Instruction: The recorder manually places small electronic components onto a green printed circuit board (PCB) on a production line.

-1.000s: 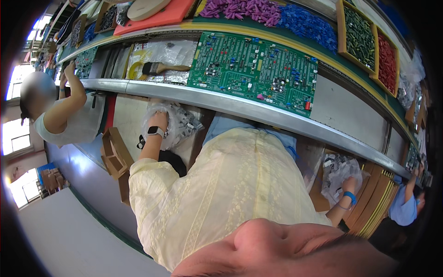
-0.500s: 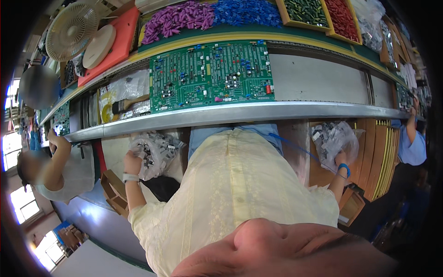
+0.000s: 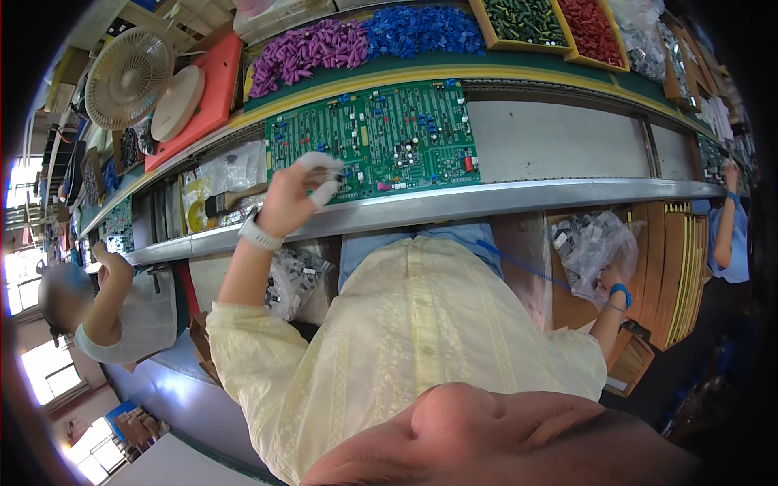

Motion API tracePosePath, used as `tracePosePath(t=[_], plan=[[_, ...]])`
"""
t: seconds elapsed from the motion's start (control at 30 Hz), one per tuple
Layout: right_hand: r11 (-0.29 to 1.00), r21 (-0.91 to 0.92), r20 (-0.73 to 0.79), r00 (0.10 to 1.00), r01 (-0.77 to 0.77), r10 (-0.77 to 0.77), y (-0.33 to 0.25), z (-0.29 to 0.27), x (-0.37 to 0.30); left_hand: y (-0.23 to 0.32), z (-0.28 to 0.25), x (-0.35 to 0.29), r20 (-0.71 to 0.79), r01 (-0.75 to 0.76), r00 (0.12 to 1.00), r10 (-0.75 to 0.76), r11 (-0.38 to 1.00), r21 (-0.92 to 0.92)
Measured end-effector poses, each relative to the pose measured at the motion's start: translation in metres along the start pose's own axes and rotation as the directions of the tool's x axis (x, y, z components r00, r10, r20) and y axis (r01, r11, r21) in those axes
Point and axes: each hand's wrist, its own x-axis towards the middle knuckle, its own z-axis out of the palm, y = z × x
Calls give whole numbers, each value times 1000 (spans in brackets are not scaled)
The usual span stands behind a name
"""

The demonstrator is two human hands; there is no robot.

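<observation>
My left hand (image 3: 296,194) is over the left part of a large green circuit board (image 3: 373,154), which lies in the metal rail track. White covers sit on its thumb and forefinger, curled toward each other in a pinch. A tiny dark spot shows at their tips; what it is I cannot make out. Low on the right, my right hand (image 3: 613,279) reaches into a clear plastic bag (image 3: 596,243) of small grey and white parts, its fingers partly hidden. A second bag of similar parts (image 3: 293,279) lies below my left forearm.
A silver rail (image 3: 421,197) runs between me and the board. Beyond it are purple parts (image 3: 312,53), blue parts (image 3: 421,31), and trays of green parts (image 3: 523,23) and red parts (image 3: 594,31). A brush (image 3: 231,200) lies left of the board. Co-workers sit on both sides.
My left hand has left the bag of parts at lower left and risen over the circuit board. My right hand stays at the right bag, shifted slightly.
</observation>
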Motion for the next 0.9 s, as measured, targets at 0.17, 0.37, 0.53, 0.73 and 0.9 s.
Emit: tracePosePath(t=[0.17, 0.37, 0.53, 0.73, 0.9], plan=[[995, 10, 346, 934, -97, 88, 8, -15, 3, -5, 20, 43, 379, -426, 887, 265, 787, 447], [984, 144, 296, 953, -103, 57, 13, -28, -3, -8, 30, 55, 471, -449, 862, 187, 713, 539], [964, 248, 258, 966, -96, 30, 11, -41, -10, -9, 33, 53, 463, -454, 866, 190, 687, 567], [920, 382, 200, 980, -84, 7, -4, -65, -39, -17, 32, 51, 446, -497, 855, 265, 661, 562], [783, 622, 152, 980, 10, -132, -34, -102, -75, -17, 34, 50, 422, -553, 829, 366, 648, 523]])
